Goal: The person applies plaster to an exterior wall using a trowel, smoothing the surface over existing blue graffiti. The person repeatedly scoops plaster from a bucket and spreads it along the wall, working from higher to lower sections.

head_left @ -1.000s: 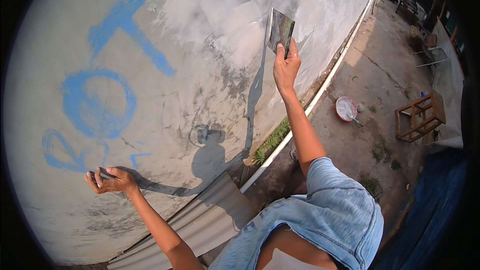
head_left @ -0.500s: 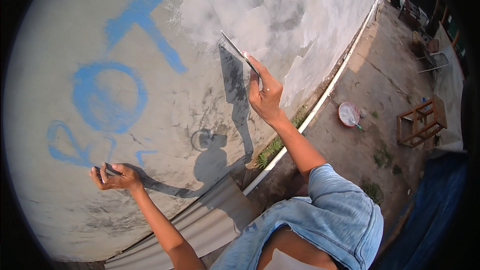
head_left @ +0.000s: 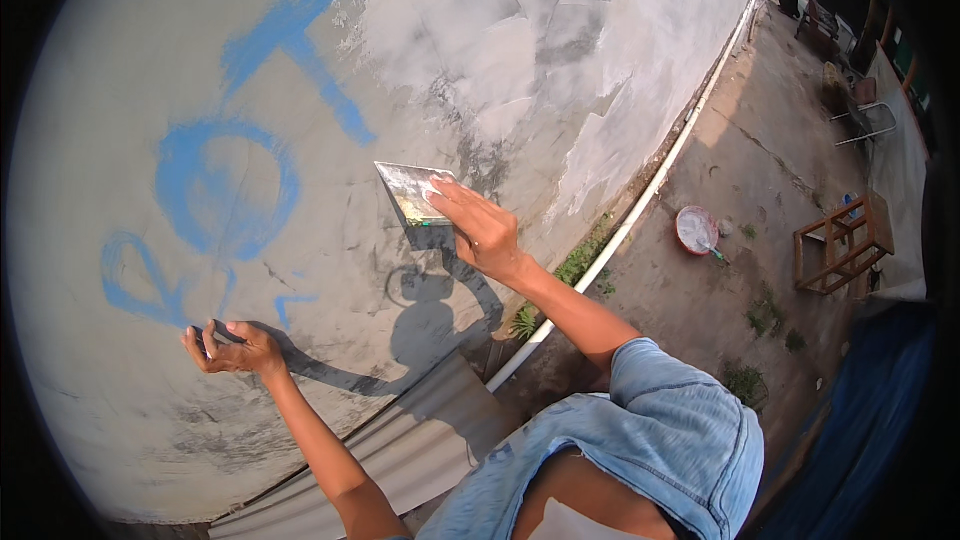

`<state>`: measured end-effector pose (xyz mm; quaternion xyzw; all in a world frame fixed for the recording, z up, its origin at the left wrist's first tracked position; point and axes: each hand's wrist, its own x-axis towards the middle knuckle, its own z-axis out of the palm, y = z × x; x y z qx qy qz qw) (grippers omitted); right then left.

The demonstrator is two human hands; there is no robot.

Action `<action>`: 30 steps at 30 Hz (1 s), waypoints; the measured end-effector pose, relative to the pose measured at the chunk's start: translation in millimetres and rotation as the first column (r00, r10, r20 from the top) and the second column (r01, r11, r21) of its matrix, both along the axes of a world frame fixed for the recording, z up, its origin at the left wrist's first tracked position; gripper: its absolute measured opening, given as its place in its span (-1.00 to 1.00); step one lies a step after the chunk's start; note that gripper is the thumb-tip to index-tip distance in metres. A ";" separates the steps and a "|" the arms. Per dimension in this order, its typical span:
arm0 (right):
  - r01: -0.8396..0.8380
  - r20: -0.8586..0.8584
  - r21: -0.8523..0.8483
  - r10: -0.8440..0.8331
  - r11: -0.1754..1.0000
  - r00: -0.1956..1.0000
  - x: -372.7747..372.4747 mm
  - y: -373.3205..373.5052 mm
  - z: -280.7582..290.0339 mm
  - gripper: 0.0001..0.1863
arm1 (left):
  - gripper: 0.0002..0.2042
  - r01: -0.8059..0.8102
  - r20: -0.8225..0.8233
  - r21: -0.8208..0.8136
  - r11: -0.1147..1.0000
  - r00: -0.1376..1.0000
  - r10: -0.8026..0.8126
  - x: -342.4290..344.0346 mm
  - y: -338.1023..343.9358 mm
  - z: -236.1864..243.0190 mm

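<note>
My right hand [head_left: 488,235] grips a wide, flat metal scraper [head_left: 405,183] smeared with white and yellowish material, at the grey wall [head_left: 240,60] just below a rough white-coated area [head_left: 480,10]. My left hand [head_left: 225,350] is at the wall lower left, fingers bent but apart, fingertips at or on the surface, with dark shadow between them; I make out nothing held. Blue painted strokes [head_left: 175,285] run up the wall above it.
A white pipe [head_left: 640,205] runs along the wall's foot, with weeds. On the concrete ground [head_left: 730,170] sit a red-rimmed bowl of white paste [head_left: 697,230] and a wooden frame [head_left: 840,240]. Grey sheeting [head_left: 400,450] lies below, blue tarp [head_left: 860,400] at right, chairs [head_left: 865,120] farther back.
My right hand has swept the scraper down and leftward from the upper white patch, turning it flatter to the wall. My left hand has shifted only slightly in the picture.
</note>
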<state>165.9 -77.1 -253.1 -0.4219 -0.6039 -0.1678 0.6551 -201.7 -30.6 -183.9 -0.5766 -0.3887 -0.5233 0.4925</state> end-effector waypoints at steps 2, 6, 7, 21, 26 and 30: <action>-0.009 0.146 0.001 0.009 1.000 0.989 17.3 -14.8 -2.3 -0.27 | -0.79 0.049 -0.006 0.015 0.999 0.999 -0.049 2.3 4.8 0.8; 0.086 -0.442 -0.275 -0.205 0.958 0.873 73.1 3.8 -15.1 -0.37 | -0.80 0.047 0.000 0.010 0.999 0.999 -0.047 -0.6 -1.6 0.5; 0.019 -0.541 -0.479 -0.313 0.877 0.781 82.1 5.6 -6.3 -0.36 | -0.79 0.026 -0.003 -0.010 1.000 1.000 -0.026 -0.2 -3.5 0.0; -0.124 -0.142 -0.087 0.111 0.988 0.984 13.4 -11.8 -59.9 -0.41 | -0.79 0.047 0.006 -0.003 0.999 0.999 -0.047 2.7 -3.2 1.8; 0.136 -0.788 -0.208 -0.248 0.969 0.563 120.1 14.9 -46.3 -0.65 | -0.80 0.012 -0.002 -0.039 0.999 1.000 -0.012 6.3 -5.3 1.6; 0.147 -0.823 -0.218 -0.263 0.965 0.504 106.1 29.7 -46.7 -0.61 | -0.78 0.029 -0.030 0.003 1.000 0.999 -0.029 1.9 -0.4 1.3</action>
